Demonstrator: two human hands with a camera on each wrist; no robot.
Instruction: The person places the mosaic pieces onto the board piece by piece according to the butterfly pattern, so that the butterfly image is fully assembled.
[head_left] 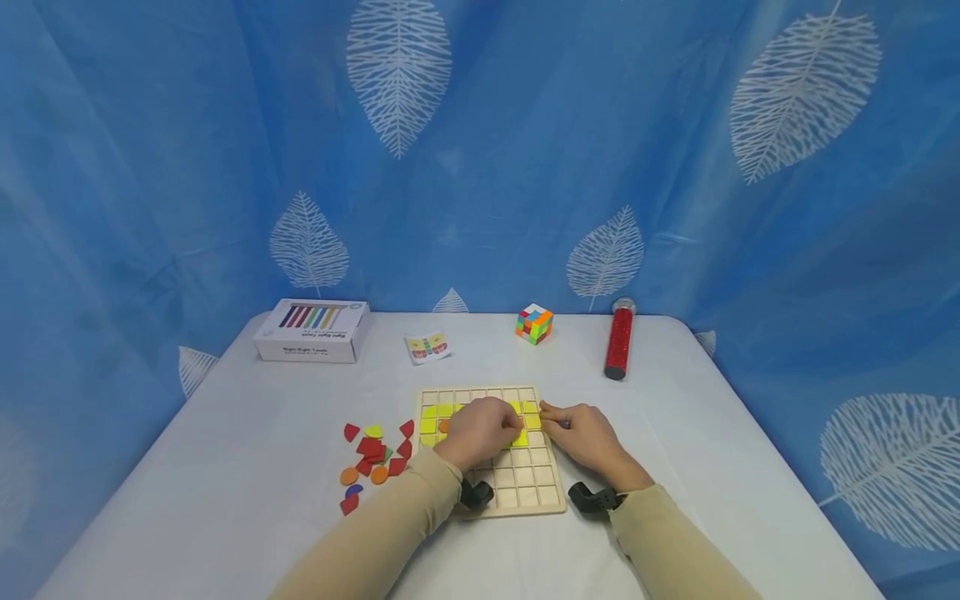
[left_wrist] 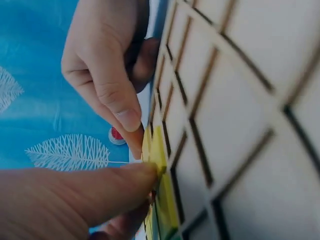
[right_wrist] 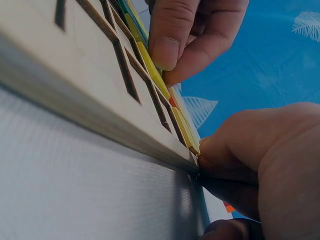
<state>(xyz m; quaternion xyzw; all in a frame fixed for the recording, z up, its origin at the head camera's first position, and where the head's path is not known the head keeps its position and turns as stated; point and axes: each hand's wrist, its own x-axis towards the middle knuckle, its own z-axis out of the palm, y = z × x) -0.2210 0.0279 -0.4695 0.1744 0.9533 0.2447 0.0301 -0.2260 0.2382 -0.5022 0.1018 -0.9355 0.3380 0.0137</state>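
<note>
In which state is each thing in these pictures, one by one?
Grid board, flat, partly filled with yellow pieces
Loose pieces, scattered, some overlapping
Box, closed
Card, lying picture side up
Cube, colours mixed
Red tube, lying on its side
Left hand, bent over the board
Right hand, at the board's right edge

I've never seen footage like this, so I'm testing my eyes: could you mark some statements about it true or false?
1. The left hand is over the gridded board. True.
2. The loose pieces lie to the board's right. False: they lie to its left.
3. The red tube lies right of the multicoloured cube. True.
4. The picture card lies on the board. False: it lies on the table beyond it.
5. The right hand is touching the white box. False: it is at the board's right edge.
6. Yellow pieces sit on the board. True.
</note>
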